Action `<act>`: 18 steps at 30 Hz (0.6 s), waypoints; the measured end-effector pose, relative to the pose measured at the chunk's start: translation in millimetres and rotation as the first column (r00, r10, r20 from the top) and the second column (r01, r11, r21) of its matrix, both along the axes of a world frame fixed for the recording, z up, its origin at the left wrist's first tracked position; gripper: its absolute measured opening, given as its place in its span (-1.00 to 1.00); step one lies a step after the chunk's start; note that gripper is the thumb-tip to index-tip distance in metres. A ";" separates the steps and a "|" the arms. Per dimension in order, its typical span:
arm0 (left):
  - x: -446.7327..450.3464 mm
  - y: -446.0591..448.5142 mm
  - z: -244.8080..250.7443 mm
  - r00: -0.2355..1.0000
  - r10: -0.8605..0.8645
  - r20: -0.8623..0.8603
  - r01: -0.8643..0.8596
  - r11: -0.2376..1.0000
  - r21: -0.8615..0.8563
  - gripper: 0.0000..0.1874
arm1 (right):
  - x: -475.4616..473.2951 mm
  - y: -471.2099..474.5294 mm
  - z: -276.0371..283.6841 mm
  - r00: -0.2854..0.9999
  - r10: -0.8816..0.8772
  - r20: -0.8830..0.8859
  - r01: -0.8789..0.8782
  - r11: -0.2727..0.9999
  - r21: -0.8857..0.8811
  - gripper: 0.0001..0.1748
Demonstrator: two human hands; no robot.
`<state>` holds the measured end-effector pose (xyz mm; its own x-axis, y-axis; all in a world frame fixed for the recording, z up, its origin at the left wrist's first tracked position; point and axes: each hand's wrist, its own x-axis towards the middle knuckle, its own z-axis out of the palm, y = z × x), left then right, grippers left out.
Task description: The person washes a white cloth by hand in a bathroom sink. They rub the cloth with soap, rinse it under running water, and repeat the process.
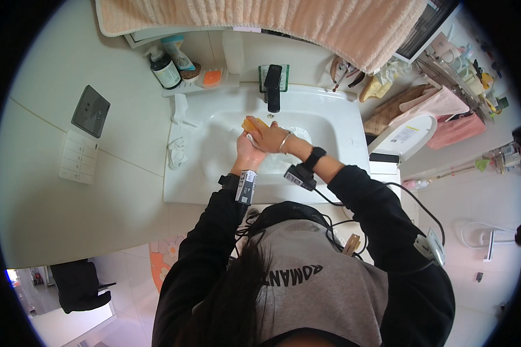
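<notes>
Over the white washbasin [208, 165], both of my hands meet around a yellow block-like object [249, 126]; whether it is soap or a sponge I cannot tell. My right hand [267, 135], with a silver bangle at its wrist, lies across the top of it. Below it is my left hand [248, 149], palm up, its fingers largely hidden. A small white piece, perhaps foam or cloth, shows between the palms [252, 139]. Behind the hands rises a black faucet [273, 86]. Whitish, bubbly water [282, 164] lies in the bowl beneath them.
A pump bottle [164, 69], a tube [178, 52] and an orange soap bar [212, 78] stand at the back left. Crumpled tissues [177, 152] lie on the basin's left rim. A peach towel [260, 17] hangs above. To the right is a toilet with its lid [410, 136] raised. Cables [421, 208] run from my right wrist device.
</notes>
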<state>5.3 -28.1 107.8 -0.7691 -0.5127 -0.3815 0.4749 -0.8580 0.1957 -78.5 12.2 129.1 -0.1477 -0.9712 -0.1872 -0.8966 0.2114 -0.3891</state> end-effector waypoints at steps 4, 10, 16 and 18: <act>5.9 -12.5 -11.6 0.991 -0.008 0.136 0.027 0.990 -0.137 -0.67 | 19.3 29.2 18.3 0.987 -0.105 0.123 0.108 0.994 -0.015 -0.44; 3.7 -14.6 -25.7 0.983 0.012 0.184 0.022 0.983 -0.181 -0.66 | 29.8 41.2 30.5 0.982 -0.168 0.083 0.170 0.985 -0.019 -0.40; -4.4 -2.3 -14.1 0.995 -0.066 0.079 0.080 0.978 -0.193 -0.57 | 14.5 15.6 -11.3 0.897 -0.385 0.217 0.419 0.896 -0.147 -0.36; -4.8 0.3 -9.6 0.991 -0.086 0.104 0.107 0.972 -0.211 -0.56 | 7.7 8.8 -22.8 0.871 -0.391 0.297 0.458 0.865 -0.204 -0.35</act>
<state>0.5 -27.9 98.2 -0.7851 -0.5156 -0.3432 0.3625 -0.8318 0.4205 -70.8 21.0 106.3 -0.5403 -0.8412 -0.0205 -0.6153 0.4116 -0.6723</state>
